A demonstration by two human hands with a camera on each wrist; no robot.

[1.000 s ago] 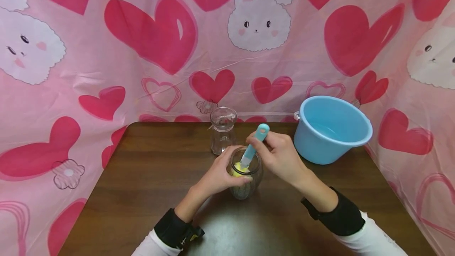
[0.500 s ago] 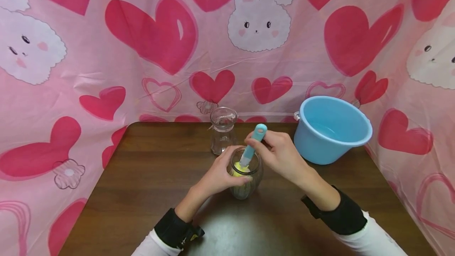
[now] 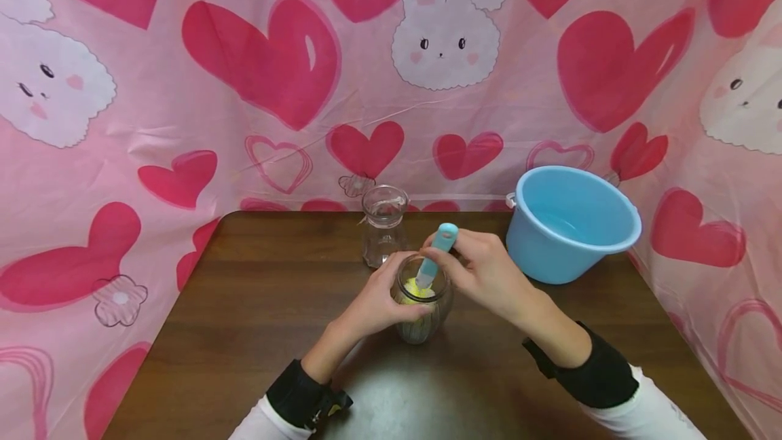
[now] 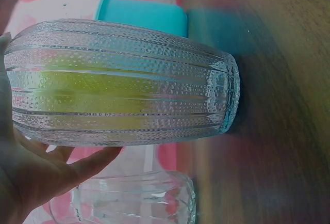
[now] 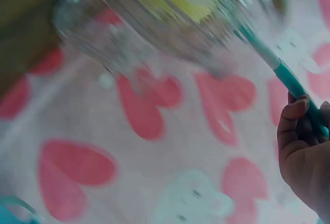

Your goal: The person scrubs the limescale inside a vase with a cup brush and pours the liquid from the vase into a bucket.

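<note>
A ribbed clear glass vase (image 4: 175,84) stands on the table, its side covered in fine bumps. My left hand (image 3: 379,299) holds it near the rim, thumb across the front and fingers round the far side. Inside the vase sits the yellow sponge head (image 3: 418,288) of a bottle brush, seen as a blurred yellow-green patch through the glass in the left wrist view. The brush's turquoise handle (image 3: 438,247) slants up out of the mouth. My right hand (image 3: 487,270) pinches this handle between thumb and fingers, just above the rim.
Close behind the vase is a second clear glass vase (image 3: 385,229) with a narrowed neck. A light blue bucket (image 3: 550,250) stands at the back right of the brown wooden table (image 3: 275,290). A pink heart-patterned cloth (image 3: 293,73) hangs behind.
The brush handle has dropped a little lower into the vase and tilts slightly differently, with my right hand following it down. My left hand and the vase keep their place.
</note>
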